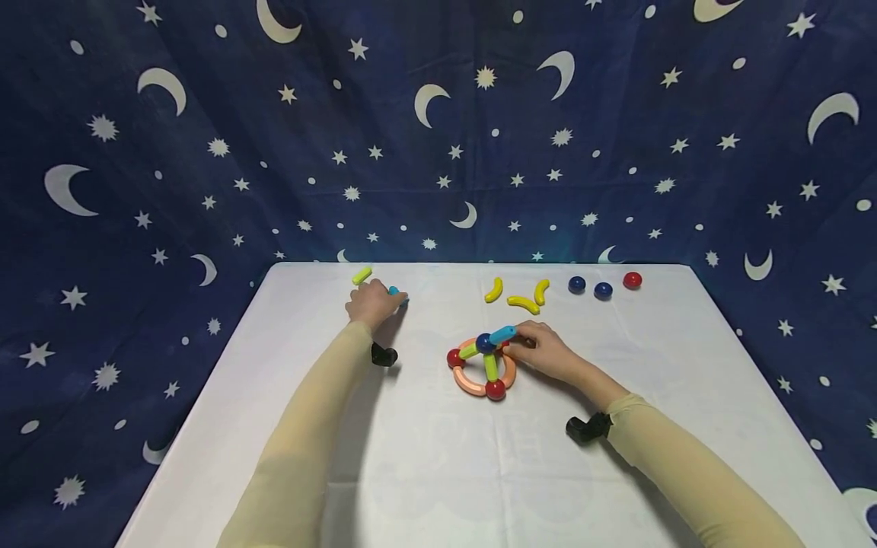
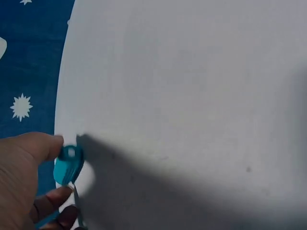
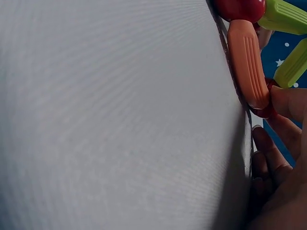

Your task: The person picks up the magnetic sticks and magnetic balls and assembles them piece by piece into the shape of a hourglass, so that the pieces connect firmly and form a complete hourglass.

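Observation:
My left hand (image 1: 373,304) is at the back left of the table, pinching a blue toy building rod (image 2: 68,165) between thumb and fingers. A lime-green rod (image 1: 362,275) lies just beyond it. Near the middle stands a ball-and-rod structure: curved orange pieces (image 1: 469,383) and red balls (image 1: 495,390) form a ring, and green rods (image 1: 491,367) slope up to a dark blue ball (image 1: 484,343). From that ball a light blue rod (image 1: 503,334) sticks out to the right. On the ring's right side, my right hand (image 1: 548,354) pinches a red ball (image 3: 263,113), largely hidden by the fingers.
Several curved yellow pieces (image 1: 524,304) lie behind the structure. Two dark blue balls (image 1: 577,285) and a loose red ball (image 1: 633,281) sit at the back right of the white-covered table (image 1: 438,472). A dark star-patterned cloth (image 1: 384,152) hangs behind.

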Tool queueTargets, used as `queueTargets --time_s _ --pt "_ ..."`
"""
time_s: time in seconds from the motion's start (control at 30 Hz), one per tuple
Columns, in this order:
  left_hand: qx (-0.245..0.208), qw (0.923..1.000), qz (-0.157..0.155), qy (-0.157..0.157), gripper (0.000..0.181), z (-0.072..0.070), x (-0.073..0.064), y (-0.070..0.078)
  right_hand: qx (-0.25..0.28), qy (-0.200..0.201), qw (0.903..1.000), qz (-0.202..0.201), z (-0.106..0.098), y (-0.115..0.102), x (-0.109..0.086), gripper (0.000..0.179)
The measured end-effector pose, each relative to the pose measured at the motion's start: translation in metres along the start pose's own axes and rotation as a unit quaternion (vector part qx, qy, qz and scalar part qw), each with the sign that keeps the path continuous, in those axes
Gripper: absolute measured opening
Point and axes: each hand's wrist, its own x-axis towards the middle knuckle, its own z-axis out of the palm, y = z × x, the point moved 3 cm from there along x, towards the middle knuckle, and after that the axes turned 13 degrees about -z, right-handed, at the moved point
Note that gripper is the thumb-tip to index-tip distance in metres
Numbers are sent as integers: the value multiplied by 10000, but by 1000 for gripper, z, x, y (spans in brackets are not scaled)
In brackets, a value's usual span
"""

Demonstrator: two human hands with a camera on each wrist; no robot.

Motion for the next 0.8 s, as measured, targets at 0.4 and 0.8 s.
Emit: queueTargets --time_s 0.4,0.8 --pt "-94 9917 1275 -112 37 4 6 -5 20 3 10000 91 1 -2 0 31" --pt "-1619 9623 2027 -823 34 8 -22 4 -58 29 10000 73 3 5 1 29"
